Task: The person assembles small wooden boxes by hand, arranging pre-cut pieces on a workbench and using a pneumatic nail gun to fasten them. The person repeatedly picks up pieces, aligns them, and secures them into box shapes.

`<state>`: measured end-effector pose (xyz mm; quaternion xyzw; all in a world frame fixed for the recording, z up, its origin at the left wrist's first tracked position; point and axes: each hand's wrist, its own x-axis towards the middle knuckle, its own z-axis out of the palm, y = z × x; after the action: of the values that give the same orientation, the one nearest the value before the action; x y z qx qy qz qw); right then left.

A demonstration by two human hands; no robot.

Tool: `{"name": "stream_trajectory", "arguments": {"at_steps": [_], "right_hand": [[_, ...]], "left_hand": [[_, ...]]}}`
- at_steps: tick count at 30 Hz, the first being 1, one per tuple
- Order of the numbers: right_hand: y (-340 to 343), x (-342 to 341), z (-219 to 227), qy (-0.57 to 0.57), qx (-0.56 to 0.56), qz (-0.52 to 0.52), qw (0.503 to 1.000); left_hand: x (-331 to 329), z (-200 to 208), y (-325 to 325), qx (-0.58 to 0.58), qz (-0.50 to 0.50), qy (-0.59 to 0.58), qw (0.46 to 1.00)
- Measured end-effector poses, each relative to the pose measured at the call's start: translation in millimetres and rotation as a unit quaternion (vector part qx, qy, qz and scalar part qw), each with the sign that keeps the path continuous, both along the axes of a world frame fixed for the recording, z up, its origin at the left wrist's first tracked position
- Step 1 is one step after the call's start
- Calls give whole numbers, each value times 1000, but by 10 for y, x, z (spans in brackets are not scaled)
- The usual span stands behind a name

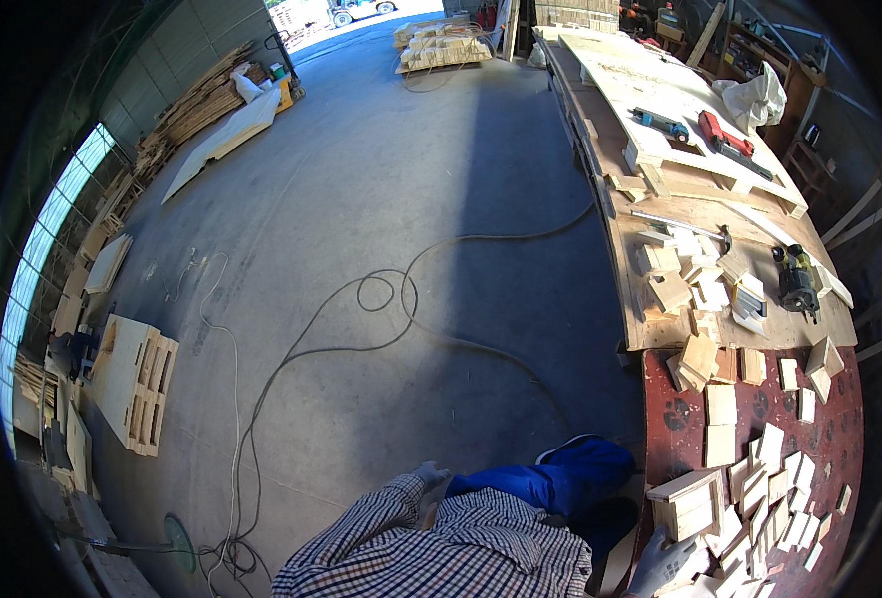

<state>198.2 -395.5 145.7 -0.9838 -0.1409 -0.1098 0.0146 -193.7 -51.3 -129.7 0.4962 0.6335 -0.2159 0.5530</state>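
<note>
Wooden blocks (pixel 760 498): I see them heaped at lower right on the dark red counter (pixel 680 419), pale offcuts overlapping each other.
Right hand (pixel 660 563): gloved, bottom edge of the frame, resting at the heap beside a small wooden box (pixel 688 503); I cannot tell whether its fingers grip anything.
Left hand (pixel 431 483): gloved, lower centre, hanging loosely open against my checked shirt, holding nothing.
Hands: well apart.
Far counter (pixel 660 329): upper right, plywood top carrying more offcuts, a black power tool (pixel 796 281) and a red tool (pixel 725 140).
Floor (pixel 361 199): grey concrete, looped cable (pixel 381 299) at centre.
</note>
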Motion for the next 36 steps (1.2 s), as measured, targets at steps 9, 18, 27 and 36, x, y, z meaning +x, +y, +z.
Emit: {"name": "stream_trajectory", "arguments": {"at_steps": [9, 18, 27, 36], "right_hand": [[-66, 119, -187, 7, 26, -9, 1000], [47, -30, 0, -124, -49, 65, 989], [-121, 74, -224, -135, -46, 57, 988], [-99, -54, -33, -196, -100, 47, 974]], "left_hand": [[1, -92, -60, 63, 3, -1, 998], [-152, -321, -92, 99, -11, -7, 995], [-81, -265, -126, 114, -22, -26, 993], [309, 277, 4, 35, -3, -76, 997]]}}
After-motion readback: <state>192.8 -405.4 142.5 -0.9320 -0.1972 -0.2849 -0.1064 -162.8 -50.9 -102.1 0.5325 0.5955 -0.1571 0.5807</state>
